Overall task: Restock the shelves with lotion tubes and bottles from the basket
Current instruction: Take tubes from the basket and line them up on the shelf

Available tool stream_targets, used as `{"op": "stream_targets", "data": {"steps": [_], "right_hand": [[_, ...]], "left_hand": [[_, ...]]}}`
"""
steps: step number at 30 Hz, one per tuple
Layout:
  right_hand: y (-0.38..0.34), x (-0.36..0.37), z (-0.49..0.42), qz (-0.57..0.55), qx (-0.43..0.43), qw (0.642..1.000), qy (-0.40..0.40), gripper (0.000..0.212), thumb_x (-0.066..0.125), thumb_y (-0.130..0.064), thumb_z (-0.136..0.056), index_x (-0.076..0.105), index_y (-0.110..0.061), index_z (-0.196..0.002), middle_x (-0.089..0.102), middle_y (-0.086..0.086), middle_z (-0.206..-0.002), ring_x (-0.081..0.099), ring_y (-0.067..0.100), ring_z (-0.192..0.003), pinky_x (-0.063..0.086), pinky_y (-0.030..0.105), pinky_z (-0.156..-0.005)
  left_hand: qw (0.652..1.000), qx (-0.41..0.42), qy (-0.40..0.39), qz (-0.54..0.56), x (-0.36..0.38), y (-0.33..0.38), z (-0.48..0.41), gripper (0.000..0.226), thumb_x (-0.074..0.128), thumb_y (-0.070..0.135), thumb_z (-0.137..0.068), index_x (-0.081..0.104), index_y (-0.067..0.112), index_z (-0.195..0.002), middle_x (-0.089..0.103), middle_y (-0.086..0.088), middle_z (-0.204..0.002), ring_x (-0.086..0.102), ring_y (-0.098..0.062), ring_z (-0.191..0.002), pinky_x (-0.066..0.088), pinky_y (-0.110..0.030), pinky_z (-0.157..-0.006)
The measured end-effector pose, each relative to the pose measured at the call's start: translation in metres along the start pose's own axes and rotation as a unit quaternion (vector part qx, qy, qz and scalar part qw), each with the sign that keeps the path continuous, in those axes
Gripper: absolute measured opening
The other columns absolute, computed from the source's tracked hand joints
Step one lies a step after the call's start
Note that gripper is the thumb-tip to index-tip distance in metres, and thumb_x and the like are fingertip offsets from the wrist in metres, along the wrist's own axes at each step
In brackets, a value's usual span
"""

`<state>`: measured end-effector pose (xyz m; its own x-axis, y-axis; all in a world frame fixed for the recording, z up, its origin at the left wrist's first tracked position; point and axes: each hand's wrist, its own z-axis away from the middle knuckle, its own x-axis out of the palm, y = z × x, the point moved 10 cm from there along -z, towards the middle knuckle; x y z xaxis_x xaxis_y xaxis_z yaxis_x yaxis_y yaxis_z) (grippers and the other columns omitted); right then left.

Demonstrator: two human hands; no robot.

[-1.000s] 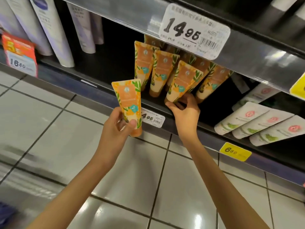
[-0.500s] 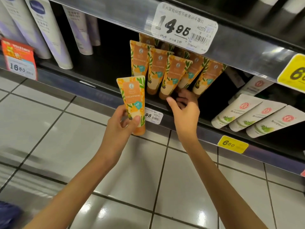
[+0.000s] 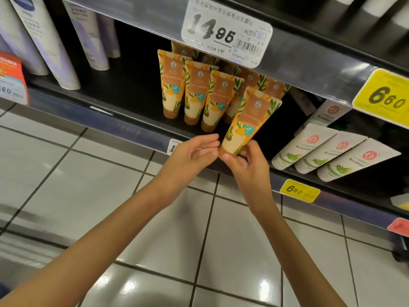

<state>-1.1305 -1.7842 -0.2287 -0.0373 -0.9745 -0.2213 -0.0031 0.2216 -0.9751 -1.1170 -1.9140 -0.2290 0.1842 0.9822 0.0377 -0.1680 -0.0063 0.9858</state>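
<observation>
An orange lotion tube (image 3: pixel 250 120) with leaf print stands cap-down just in front of the dark shelf (image 3: pixel 124 87), at the right end of a row of several matching orange tubes (image 3: pixel 172 85). My right hand (image 3: pixel 245 167) pinches its brown cap end from below. My left hand (image 3: pixel 192 154) is right beside it on the left, fingers spread, with the tips at the cap. The basket is out of view.
Tall white and purple bottles (image 3: pixel 51 47) stand on the same shelf at the left. White tubes with green print (image 3: pixel 314 149) lie at the right. A 14.95 price tag (image 3: pixel 225 32) hangs on the upper shelf edge above the row. Grey floor tiles (image 3: pixel 88 185) lie below.
The orange tube went from my left hand to my right hand and moved right, up to the row. My right hand came off the shelved tubes.
</observation>
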Motion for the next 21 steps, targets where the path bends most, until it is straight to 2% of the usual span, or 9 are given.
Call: {"op": "stream_targets", "data": {"steps": [2,5,10,13,16,21], "right_hand": [[-0.002,-0.009,-0.016,0.048,-0.014,0.997,0.062,0.034,0.067,-0.012,-0.082,0.053,-0.019,-0.111,0.059,0.000,-0.111,0.060,0.009,-0.102,0.050,0.018,-0.086],[-0.004,-0.021,-0.035,0.129,-0.032,0.983,0.127,0.040,0.068,-0.013,-0.081,0.055,-0.010,-0.118,0.053,0.006,-0.121,0.057,0.011,-0.102,0.046,0.011,-0.083],[0.004,-0.014,-0.050,0.135,-0.041,0.982,0.129,0.039,0.072,-0.011,-0.077,0.059,-0.005,-0.113,0.062,0.008,-0.111,0.060,0.017,-0.100,0.049,0.022,-0.087],[0.006,-0.017,-0.052,0.117,-0.036,0.980,0.154,0.041,0.073,-0.012,-0.076,0.057,-0.007,-0.114,0.063,0.004,-0.104,0.060,0.014,-0.093,0.049,0.018,-0.081],[0.008,-0.019,-0.054,0.086,-0.032,0.982,0.165,0.040,0.074,-0.010,-0.075,0.056,-0.008,-0.111,0.061,-0.001,-0.096,0.059,0.013,-0.089,0.049,0.013,-0.076],[0.010,-0.020,-0.054,0.084,-0.039,0.983,0.162,0.040,0.074,-0.011,-0.075,0.057,-0.009,-0.111,0.061,-0.002,-0.095,0.060,0.011,-0.089,0.050,0.015,-0.078]], "left_hand": [[0.999,-0.002,0.043,-0.022,-0.014,-0.007,0.005,0.038,0.053,0.018,-0.091,0.052,0.024,-0.129,0.060,0.024,-0.109,0.052,0.025,-0.095,0.040,0.005,-0.069],[0.994,-0.018,0.092,-0.049,-0.034,-0.019,0.017,0.033,0.054,0.025,-0.091,0.057,0.031,-0.123,0.060,0.025,-0.110,0.053,0.019,-0.099,0.042,0.003,-0.070],[0.991,-0.037,0.122,-0.041,-0.048,-0.028,0.026,0.031,0.055,0.024,-0.089,0.060,0.028,-0.119,0.062,0.019,-0.113,0.055,0.009,-0.106,0.041,0.006,-0.071],[0.991,-0.039,0.122,-0.035,-0.047,-0.031,0.027,0.029,0.056,0.023,-0.089,0.061,0.030,-0.116,0.062,0.024,-0.107,0.056,0.018,-0.098,0.040,0.006,-0.070],[0.991,-0.045,0.119,-0.028,-0.043,-0.038,0.029,0.028,0.057,0.023,-0.089,0.062,0.030,-0.115,0.064,0.023,-0.107,0.056,0.016,-0.099,0.041,0.005,-0.070],[0.991,-0.049,0.121,-0.025,-0.045,-0.041,0.030,0.028,0.057,0.022,-0.089,0.063,0.030,-0.115,0.065,0.022,-0.106,0.057,0.016,-0.098,0.042,0.005,-0.071]]}}
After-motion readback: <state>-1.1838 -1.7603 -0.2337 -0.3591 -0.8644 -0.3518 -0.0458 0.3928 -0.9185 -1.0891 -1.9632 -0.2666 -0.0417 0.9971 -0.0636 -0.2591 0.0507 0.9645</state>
